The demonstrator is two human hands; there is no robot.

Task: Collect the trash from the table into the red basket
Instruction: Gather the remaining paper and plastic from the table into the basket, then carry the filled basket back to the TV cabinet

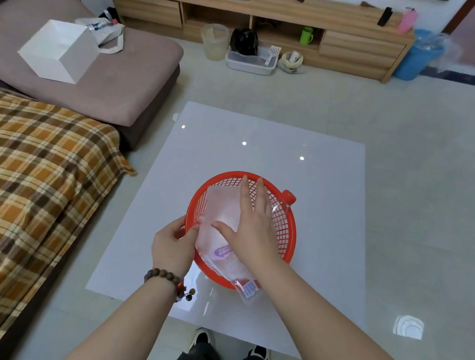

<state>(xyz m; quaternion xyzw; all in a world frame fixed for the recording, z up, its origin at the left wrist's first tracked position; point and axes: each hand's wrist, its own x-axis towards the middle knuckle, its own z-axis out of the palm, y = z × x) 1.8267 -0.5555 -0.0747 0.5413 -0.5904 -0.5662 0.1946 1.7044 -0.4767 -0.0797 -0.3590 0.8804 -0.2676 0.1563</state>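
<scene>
A round red basket (286, 238) stands near the front of the white glossy table (263, 147). A translucent pink plastic bag (221, 207) lies across the basket, with its lower end hanging over the near rim. A clear bottle with a red cap (287, 197) pokes out over the basket's far right rim. My left hand (172, 246), with a bead bracelet on the wrist, pinches the bag's left edge at the basket rim. My right hand (251, 226) lies flat on the bag, fingers spread, pressing it down into the basket.
A sofa with a plaid blanket (22, 185) borders the table on the left, with a white box (61, 50) on the sofa's far cushion. A wooden cabinet (260, 19), a litter tray and a blue bin (419, 55) line the far wall. My feet stand at the table's near edge.
</scene>
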